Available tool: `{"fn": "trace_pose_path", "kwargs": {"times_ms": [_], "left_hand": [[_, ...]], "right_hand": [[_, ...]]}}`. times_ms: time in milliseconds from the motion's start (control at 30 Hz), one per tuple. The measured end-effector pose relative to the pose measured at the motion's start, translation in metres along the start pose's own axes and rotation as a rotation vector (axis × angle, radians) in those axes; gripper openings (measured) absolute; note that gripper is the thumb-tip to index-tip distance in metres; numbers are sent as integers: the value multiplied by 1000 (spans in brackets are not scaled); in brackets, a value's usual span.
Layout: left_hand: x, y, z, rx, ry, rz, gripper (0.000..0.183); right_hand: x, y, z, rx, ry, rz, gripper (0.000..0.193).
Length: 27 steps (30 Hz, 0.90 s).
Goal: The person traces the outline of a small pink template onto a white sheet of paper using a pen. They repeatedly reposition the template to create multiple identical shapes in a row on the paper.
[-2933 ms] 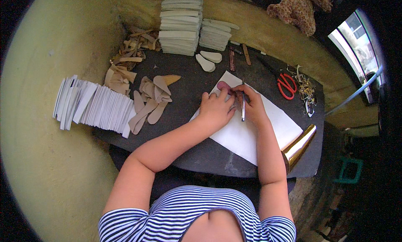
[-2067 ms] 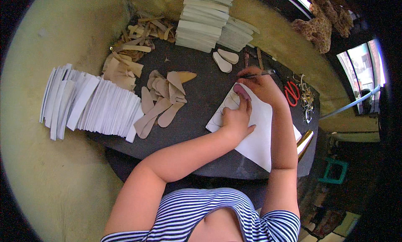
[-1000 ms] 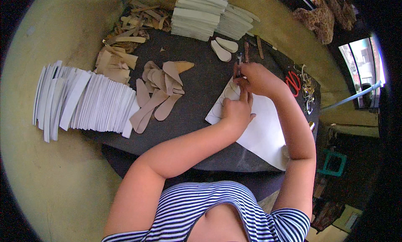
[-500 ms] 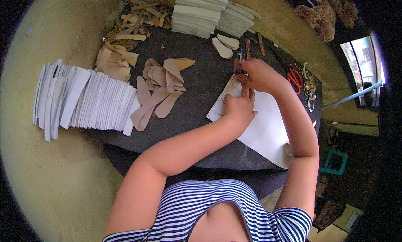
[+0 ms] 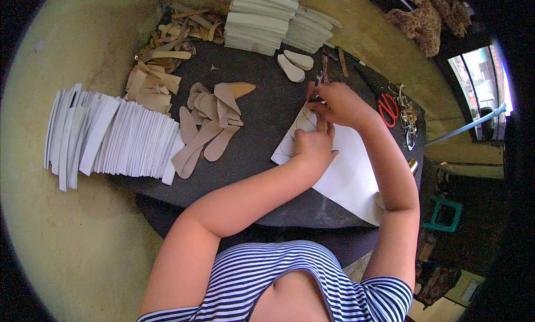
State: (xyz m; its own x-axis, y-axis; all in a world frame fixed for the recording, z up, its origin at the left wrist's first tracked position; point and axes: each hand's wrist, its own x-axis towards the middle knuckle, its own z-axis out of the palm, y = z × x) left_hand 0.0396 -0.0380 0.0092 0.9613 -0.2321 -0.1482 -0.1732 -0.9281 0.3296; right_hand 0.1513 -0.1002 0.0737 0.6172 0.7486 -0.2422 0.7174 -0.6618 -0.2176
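Dark counter [image 5: 262, 132] carries a white sheet [image 5: 348, 174] near the right, held flat by the left hand [image 5: 313, 146], fingers spread. The right hand [image 5: 337, 103] pinches a pen [image 5: 317, 79] closed at the sheet's far corner. A few traced sole outlines [image 5: 298, 129] show; most of the sheet looks blank, so I judge much tracing remains.

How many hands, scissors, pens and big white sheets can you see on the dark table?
Hands: 2, the left hand pressing on the sheet and the right hand holding the pen
Red-handled scissors: 1
Pen: 1
Large white sheet: 1
Total: 5
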Motion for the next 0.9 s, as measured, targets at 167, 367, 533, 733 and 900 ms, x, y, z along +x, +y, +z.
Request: {"fn": "trace_pose_path", "kwargs": {"times_ms": [167, 367, 533, 733, 900], "left_hand": [[-2, -2, -3, 14, -25, 16, 75], [-1, -4, -3, -7, -35, 23, 75], [0, -5, -11, -27, -99, 31, 75], [-3, -7, -11, -11, -19, 37, 76], [0, -5, -10, 7, -33, 9, 81]], "right_hand": [[-1, -3, -2, -14, 6, -19, 21], [1, -1, 2, 9, 38, -27, 21], [-1, 3, 3, 15, 43, -54, 21], [-1, 2, 3, 111, 59, -8, 16], [0, 9, 10, 145, 131, -66, 15]]}}
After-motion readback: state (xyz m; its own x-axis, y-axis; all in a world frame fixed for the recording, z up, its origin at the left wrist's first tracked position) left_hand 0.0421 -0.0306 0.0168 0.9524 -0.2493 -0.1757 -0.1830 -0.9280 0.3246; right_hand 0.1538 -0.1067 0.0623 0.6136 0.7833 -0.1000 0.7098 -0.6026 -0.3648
